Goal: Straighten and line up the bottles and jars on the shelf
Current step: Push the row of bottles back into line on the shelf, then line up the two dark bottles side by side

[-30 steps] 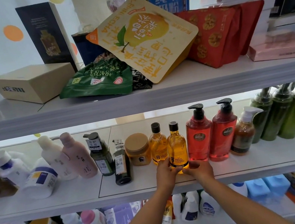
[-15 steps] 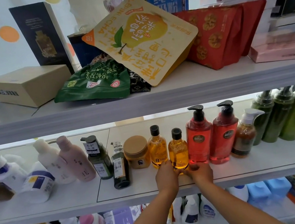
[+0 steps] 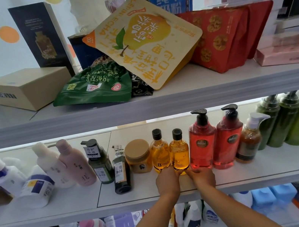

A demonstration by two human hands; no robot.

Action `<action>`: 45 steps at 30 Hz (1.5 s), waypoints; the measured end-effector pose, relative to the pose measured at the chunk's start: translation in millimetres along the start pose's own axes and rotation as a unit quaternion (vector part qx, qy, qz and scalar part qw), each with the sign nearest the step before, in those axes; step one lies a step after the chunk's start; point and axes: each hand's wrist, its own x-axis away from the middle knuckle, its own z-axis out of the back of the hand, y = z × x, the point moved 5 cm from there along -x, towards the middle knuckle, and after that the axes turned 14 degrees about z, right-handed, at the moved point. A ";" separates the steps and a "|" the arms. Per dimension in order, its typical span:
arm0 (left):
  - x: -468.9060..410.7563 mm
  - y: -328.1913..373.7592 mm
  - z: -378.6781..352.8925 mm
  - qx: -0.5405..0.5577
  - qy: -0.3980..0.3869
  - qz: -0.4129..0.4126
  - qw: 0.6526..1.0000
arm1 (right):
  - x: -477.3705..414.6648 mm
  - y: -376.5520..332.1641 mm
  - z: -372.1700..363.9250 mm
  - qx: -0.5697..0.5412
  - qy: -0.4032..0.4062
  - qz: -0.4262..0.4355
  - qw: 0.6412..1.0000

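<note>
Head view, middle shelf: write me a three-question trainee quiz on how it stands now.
1. Multiple choice: the left hand and right hand both touch the base of which item? A) the jar B) the right amber bottle C) a red pump bottle.
2. True or false: the small dark bottle stands nearer the front edge of the shelf than its neighbours.
3. Fill in: toward the right, ___ green pump bottles stand side by side.
Key: 1 B; 2 true; 3 three.
</note>
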 end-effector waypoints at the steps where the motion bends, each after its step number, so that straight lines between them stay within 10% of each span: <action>1: -0.3 0.4 -0.7 -0.003 -0.002 -0.001 1.000 | 0.3 -0.2 1.9 -0.004 0.006 -0.001 1.000; 12: 2.3 -4.6 2.0 0.000 -0.018 0.007 1.000 | -22.2 27.6 -3.6 -0.059 0.038 -0.044 0.997; 22: -6.9 -50.6 18.0 0.138 0.028 0.190 0.972 | 4.0 -6.2 -21.2 -0.032 -0.053 0.027 0.998; 35: -12.2 -53.3 19.3 0.161 -0.017 0.148 0.976 | -9.8 -8.6 -31.9 -0.028 -0.075 0.018 0.997; 45: 7.5 -93.4 61.8 0.121 0.167 0.171 0.963 | 34.1 -39.5 -79.3 0.026 -0.177 0.103 0.978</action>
